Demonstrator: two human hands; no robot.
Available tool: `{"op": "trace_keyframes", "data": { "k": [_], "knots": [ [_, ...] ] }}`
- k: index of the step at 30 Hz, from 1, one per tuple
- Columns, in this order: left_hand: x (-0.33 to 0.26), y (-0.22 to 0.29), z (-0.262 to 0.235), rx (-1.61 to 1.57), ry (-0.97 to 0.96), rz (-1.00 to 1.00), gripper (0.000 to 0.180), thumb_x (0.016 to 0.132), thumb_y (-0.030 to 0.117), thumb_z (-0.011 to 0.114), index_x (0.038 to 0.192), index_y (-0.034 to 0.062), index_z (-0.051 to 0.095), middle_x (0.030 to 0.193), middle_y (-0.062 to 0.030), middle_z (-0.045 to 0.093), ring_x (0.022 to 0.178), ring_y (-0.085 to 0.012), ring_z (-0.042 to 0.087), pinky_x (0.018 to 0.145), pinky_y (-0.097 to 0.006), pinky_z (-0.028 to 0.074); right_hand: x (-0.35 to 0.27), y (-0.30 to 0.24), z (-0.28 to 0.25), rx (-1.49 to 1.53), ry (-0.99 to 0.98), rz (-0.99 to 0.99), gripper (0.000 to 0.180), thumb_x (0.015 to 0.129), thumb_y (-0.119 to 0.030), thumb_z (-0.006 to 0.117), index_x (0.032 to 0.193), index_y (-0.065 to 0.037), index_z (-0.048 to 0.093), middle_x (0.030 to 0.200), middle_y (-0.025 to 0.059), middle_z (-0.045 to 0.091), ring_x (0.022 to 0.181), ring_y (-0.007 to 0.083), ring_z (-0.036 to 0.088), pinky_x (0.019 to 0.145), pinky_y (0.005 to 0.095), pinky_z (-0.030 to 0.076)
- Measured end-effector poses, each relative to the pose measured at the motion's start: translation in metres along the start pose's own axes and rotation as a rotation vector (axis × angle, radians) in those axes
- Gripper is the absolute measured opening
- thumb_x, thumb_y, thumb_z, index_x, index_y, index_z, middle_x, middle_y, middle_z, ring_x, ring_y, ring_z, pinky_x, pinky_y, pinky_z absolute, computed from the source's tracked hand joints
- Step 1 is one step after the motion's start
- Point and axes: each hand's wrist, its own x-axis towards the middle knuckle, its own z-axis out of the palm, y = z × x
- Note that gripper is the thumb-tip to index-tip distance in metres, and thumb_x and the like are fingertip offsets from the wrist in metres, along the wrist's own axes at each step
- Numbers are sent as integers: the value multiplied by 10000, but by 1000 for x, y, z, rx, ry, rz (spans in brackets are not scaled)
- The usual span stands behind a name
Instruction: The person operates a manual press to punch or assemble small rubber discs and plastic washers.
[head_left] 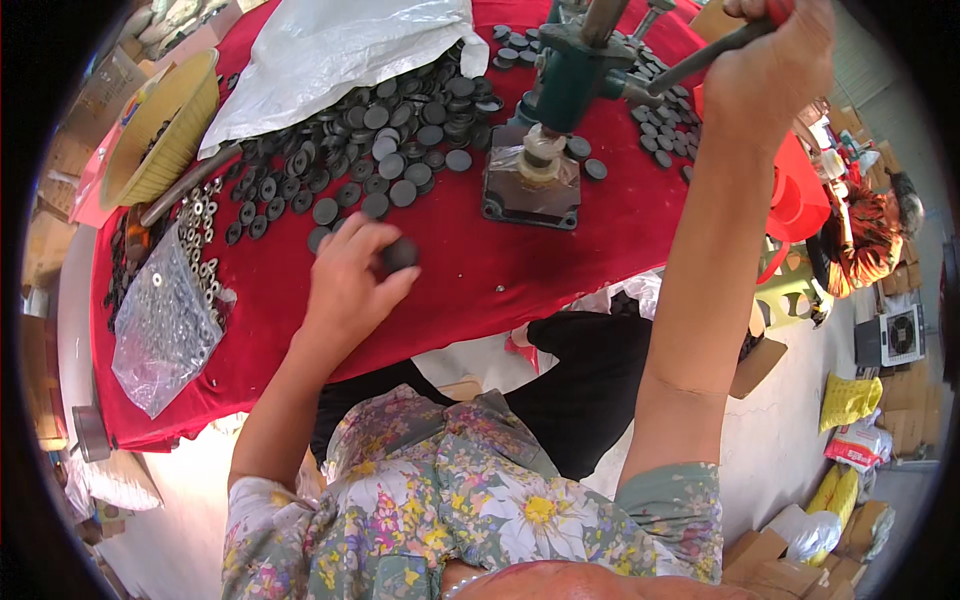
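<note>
Workshop, likely small: green hand press [568, 85], heaped dark discs [376, 117], metal rings [208, 208], cardboard boxes [908, 400].

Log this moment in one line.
left hand: holding dark disc; right hand: gripping press lever; more discs: heaped on red cloth

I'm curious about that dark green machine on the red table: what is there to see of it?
The machine has a dark green body, apparently painted metal, standing over a squarish base on the red cloth. A pale, stubby round piece sits between body and base. A dark lever slants up to the right, ending in red; the right hand grips it near that end. Dark discs lie nearby. The picture's upper edge cuts off its top.
</note>
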Motion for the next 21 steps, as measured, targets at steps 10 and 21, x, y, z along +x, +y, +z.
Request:
{"op": "trace_keyframes", "data": {
  "k": [10,21],
  "knots": [
    [125,22,96,-207,19,-49,386,663,212,830,937,-16,680,890,-128,616,799,-282,620,744,-382,502,11,18,-6,21,-22,18,367,1006,-414,524,887,-68,541,694,-12,420,617,86,440,566,230,369],
    [143,29,119,-277,8,-59,505,608,261,886,984,-8,683,910,-121,644,831,-293,657,774,-392,512,5,8,-3,-5,-20,49,366,1020,-407,495,838,-89,481,712,-8,411,635,92,426,584,236,370]
  ]
}}
